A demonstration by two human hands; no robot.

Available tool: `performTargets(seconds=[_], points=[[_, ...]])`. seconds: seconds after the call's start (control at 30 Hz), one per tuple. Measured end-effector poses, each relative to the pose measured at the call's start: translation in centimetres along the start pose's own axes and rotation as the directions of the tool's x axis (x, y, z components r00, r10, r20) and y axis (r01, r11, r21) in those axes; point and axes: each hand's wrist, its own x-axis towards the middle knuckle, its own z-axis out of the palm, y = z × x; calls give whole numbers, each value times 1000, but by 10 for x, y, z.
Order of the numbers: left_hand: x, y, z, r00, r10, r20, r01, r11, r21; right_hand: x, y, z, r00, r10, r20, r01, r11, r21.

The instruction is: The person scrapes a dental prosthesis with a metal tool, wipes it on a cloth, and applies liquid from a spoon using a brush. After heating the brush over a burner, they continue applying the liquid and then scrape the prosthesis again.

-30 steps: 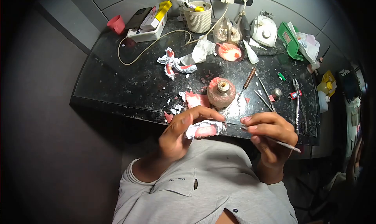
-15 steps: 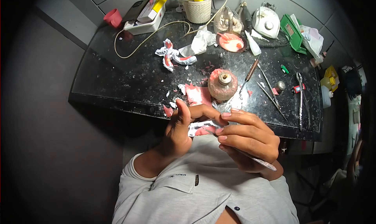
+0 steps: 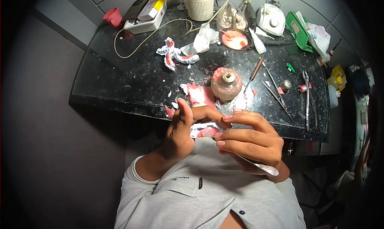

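Note:
My left hand [image 3: 182, 131] grips a white plaster dental cast with pink wax [image 3: 205, 130] just in front of the dark table's near edge [image 3: 120, 105]. My right hand [image 3: 247, 142] holds a thin metal wax knife [image 3: 258, 166] with its tip against the cast; its fingers hide much of the cast. A round pink-stained spirit lamp [image 3: 226, 83] stands on the table just beyond both hands, beside a pink wax sheet [image 3: 202, 96].
Metal hand tools [image 3: 276, 95] and pliers [image 3: 307, 99] lie at the right. Another cast [image 3: 173, 56], crumpled tissue [image 3: 202, 41], a pink-filled bowl [image 3: 235, 38], a white basket [image 3: 199, 6], a phone and boxes [image 3: 146, 13], a cable [image 3: 132, 41] and a green case [image 3: 299, 31] crowd the back.
My right hand has come in from the right and closed over the cast, bringing the knife tip onto it. My left hand turned the cast more upright, thumb raised.

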Motion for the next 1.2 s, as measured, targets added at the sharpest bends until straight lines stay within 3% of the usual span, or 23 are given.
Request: performTargets(seconds=[0.53,0.73,0.8,1.2], points=[[1,1,-4,999,-26,24,25,999,38,0,1,1,999,30,10,-30,1000,-1],[2,2,-6,994,10,111,-12,1000,13,-1,4,2,1000,18,-3,-18,1000,0],[3,2,-1,999,-32,28,31,998,53,-1,5,2,1000,12,-5,-12,1000,-1],[3,-13,-6,1000,11,-9,-11,998,60,-1,8,4,999,-5,-38,5,1000,19]])
